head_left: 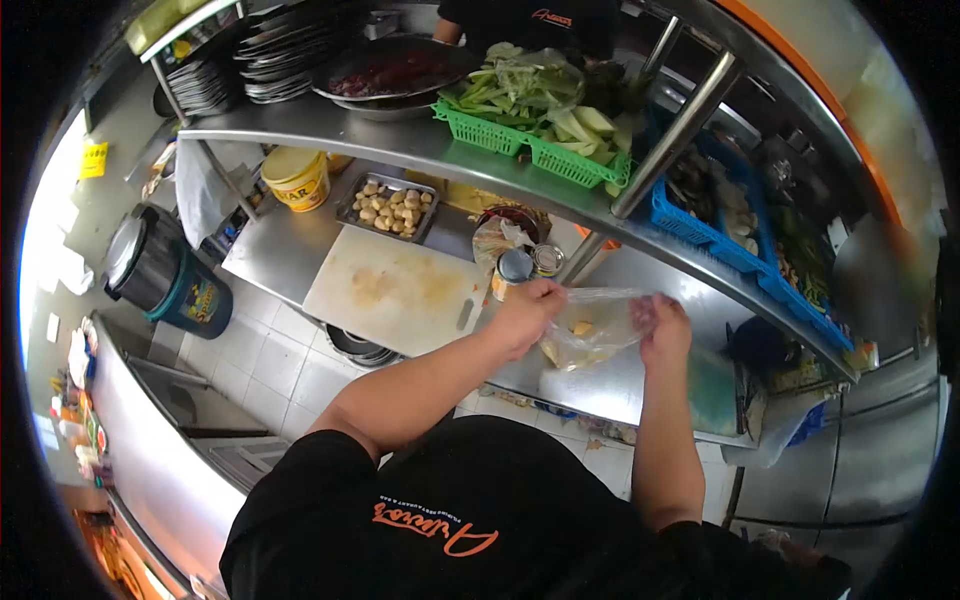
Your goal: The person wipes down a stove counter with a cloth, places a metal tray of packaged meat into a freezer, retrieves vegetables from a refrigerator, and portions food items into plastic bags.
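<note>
A clear plastic bag (607,312) is stretched between my two hands above the steel counter. My left hand (532,312) pinches its left upper edge, and my right hand (664,326) grips the right upper edge. Low in the bag lie a few pale yellowish pieces (580,328), too small to name. Just left of my left hand stand a jar with a grey lid (515,265) and an opened can (548,259). A white cutting board (390,290) with brownish stains lies further left.
A metal tray of round, light brown pieces (418,238) and a yellow tub (294,190) stand behind the board. Overhead, a steel shelf (400,142) bears a green basket (488,133) of leafy vegetables, stacked plates (285,62) and a blue basket (690,228). Across it stands another person (490,20).
</note>
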A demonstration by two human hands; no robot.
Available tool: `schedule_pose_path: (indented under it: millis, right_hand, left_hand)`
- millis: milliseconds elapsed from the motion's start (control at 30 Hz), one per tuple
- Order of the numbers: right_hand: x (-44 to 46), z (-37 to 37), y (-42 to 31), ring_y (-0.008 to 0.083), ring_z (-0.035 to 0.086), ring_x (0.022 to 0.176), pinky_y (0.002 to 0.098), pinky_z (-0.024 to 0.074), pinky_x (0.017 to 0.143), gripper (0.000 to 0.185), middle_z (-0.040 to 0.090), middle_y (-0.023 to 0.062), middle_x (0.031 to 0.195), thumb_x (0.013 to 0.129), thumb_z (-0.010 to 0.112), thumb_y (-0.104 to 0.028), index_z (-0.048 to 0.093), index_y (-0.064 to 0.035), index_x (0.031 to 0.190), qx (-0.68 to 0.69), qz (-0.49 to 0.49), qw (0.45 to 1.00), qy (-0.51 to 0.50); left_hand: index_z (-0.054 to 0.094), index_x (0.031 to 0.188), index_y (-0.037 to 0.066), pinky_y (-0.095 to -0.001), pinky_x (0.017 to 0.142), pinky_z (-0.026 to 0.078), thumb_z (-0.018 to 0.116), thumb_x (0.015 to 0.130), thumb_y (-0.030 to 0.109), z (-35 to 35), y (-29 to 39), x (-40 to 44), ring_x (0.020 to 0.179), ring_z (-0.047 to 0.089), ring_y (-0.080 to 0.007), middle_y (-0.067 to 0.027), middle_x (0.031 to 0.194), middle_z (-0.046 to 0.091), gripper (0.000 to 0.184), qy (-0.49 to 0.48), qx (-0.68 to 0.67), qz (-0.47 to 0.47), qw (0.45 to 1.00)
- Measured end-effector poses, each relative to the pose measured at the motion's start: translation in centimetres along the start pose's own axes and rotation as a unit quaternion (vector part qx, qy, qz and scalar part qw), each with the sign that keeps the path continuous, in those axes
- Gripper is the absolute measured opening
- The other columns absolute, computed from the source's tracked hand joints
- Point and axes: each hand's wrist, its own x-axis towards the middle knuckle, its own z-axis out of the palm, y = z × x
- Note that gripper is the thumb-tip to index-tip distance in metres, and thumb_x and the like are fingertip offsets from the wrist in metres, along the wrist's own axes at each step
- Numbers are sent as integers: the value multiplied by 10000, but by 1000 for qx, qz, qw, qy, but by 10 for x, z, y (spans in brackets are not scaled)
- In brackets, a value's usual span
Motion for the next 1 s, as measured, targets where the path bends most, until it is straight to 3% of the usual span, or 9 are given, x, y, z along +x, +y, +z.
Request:
schedule_pose_path:
  millis: [233,367,433,567,633,700,800,900,1000]
  right_hand:
    - [1,57,2,167,604,833,311,492,748,192,646,84,978,905,590,-118,585,-31,1076,41,-47,993,-95]
    - [-1,10,49,140,603,828,301,496,700,225,638,46,987,918,601,-187,571,-68,1106,-127,-75,988,41]
    - [-21,-24,72,146,610,793,290,494,642,269,638,53,949,914,607,-241,567,-44,1092,-153,-12,976,157]
    - [-99,-88,150,188,595,622,304,474,516,203,633,112,813,890,544,-174,578,4,981,-54,90,936,335]
    - [-147,-129,196,194,580,589,315,487,521,198,624,121,788,887,553,-184,578,9,924,-175,74,921,339]
    - [-184,-185,246,196,606,604,331,501,525,190,633,100,780,879,571,-179,594,-5,954,-372,177,859,305]
    - [-215,-201,231,245,659,700,383,528,591,261,671,106,818,856,583,-175,608,-27,1070,-475,445,760,0]
    - [-207,-221,254,317,672,837,436,530,704,330,691,143,884,828,581,-249,657,-40,1072,-769,218,498,-336]
    - [-199,-207,243,390,634,910,451,507,803,372,671,214,923,801,565,-334,703,-20,944,-696,298,653,0]
  left_hand:
    - [553,1150,32,-284,626,451,605,908,174,-31,11,-41,720,525,-116,-46,803,574,286,-207,258,55,942]
    - [433,1324,26,-320,768,503,633,894,191,-79,-7,-64,860,600,-157,-124,1124,585,501,-282,399,59,871]
    - [418,1358,26,-329,914,466,608,925,229,-101,-6,-63,1048,577,-187,-143,1290,523,514,-332,320,-113,880]
    - [365,1419,27,-319,1052,342,468,1000,331,-127,8,-51,1235,459,-192,-115,1365,488,528,-486,272,-196,807]
    - [325,1445,25,-321,1100,277,401,1019,341,-117,34,-51,1303,400,-208,-116,1425,432,536,-535,262,-218,773]
    - [315,1453,39,-332,1118,248,402,1017,316,-103,36,-41,1346,350,-231,-129,1466,377,524,-608,241,-152,741]
    - [301,1464,59,-350,1138,209,407,1010,271,-65,47,-30,1396,277,-267,-148,1513,295,512,-716,249,-26,651]
    - [294,1468,67,-365,1145,195,419,1000,237,-14,57,-29,1411,249,-292,-160,1529,260,514,-786,249,40,564]
    - [301,1465,68,-376,1146,192,425,992,211,17,43,-21,1412,248,-296,-163,1525,266,509,-820,230,49,522]
